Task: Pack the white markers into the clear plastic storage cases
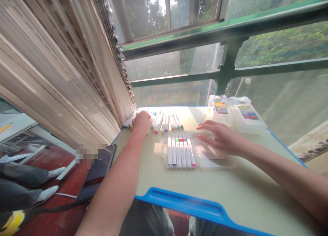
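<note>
My left hand reaches to the back left of the table, its fingers curled down among loose white markers. What those fingers hold, if anything, is hidden. Several markers with coloured ends lie in a loose row just right of that hand. In front of them an open clear plastic case holds a row of white markers, some with green, red and dark bands. Over the case's flat transparent lid my right hand hovers, empty, thumb and fingers apart.
Two clear plastic boxes with labels stand at the back right, by the window. A curtain hangs along the left edge. The table has a blue front tray rim. A dark phone-like device sits at the left, and another person's feet show there.
</note>
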{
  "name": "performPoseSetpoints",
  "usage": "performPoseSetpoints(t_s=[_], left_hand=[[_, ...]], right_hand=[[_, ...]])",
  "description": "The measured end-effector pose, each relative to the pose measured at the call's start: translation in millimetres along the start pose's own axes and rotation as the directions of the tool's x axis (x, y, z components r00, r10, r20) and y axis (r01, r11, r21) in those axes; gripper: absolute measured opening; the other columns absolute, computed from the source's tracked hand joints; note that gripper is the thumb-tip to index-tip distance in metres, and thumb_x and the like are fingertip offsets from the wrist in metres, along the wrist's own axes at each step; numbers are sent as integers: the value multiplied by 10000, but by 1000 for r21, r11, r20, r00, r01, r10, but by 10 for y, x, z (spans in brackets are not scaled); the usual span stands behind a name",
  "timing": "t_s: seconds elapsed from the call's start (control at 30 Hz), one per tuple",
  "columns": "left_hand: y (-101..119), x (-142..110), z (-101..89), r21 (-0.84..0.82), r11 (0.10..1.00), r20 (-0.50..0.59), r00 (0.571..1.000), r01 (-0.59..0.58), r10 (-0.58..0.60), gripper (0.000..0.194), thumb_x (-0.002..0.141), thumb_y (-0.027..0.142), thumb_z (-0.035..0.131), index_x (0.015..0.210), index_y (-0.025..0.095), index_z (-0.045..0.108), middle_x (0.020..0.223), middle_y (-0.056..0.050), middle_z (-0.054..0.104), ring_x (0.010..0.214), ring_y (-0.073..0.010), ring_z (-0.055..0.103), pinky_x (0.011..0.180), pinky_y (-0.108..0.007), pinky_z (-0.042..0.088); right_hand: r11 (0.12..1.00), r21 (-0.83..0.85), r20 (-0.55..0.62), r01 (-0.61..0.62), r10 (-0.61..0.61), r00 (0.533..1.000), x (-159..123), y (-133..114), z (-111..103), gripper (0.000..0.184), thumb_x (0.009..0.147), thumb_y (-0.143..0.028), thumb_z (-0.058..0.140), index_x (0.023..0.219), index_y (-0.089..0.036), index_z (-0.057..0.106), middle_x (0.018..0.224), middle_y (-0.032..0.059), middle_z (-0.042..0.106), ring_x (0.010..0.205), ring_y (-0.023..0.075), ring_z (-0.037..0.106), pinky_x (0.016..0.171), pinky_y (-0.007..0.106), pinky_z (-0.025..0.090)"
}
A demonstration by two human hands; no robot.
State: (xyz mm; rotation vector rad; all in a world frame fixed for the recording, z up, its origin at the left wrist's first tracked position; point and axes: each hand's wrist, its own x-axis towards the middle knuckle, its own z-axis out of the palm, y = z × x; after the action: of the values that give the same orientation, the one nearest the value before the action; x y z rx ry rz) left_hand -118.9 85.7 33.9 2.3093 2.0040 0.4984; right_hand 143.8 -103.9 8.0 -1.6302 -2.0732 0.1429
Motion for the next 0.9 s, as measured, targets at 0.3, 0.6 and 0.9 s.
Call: performPoseSetpoints(t_s=[0.3, 0.6, 0.9], left_hand=[[47, -15, 35, 40, 999, 29, 1000, -8, 7, 226, 783, 196, 602, 962, 191, 741, 1029, -141, 737, 1042, -294, 668, 886, -384, 511], [105, -76, -25, 87, 996, 62, 998, -26, 21, 261, 806, 189, 587, 1020, 227, 730, 1085, -146, 702, 1055, -304, 672, 867, -385, 524], [178, -104, -43, 140, 989, 112, 993, -56, 40, 395, 794, 140, 591, 1183, 172, 655, 1149, -202, 673, 1094, -332, 662, 860, -406, 537]], right_hand=[[1000, -15, 18, -2, 2, 1000, -6, 29, 37, 369, 955, -408, 496, 1193, -166, 641, 1128, 124, 666, 1004, 296, 686, 865, 458, 537], [999, -28, 33, -16, 17, 999, -13, 41, 63, 349, 953, -414, 499, 1189, -199, 639, 1172, 117, 666, 1009, 288, 690, 859, 441, 537], [999, -47, -40, 12, -13, 999, -16, 14, 66, 352, 968, -437, 487, 1160, -193, 655, 1170, 119, 668, 1019, 271, 686, 866, 427, 537]])
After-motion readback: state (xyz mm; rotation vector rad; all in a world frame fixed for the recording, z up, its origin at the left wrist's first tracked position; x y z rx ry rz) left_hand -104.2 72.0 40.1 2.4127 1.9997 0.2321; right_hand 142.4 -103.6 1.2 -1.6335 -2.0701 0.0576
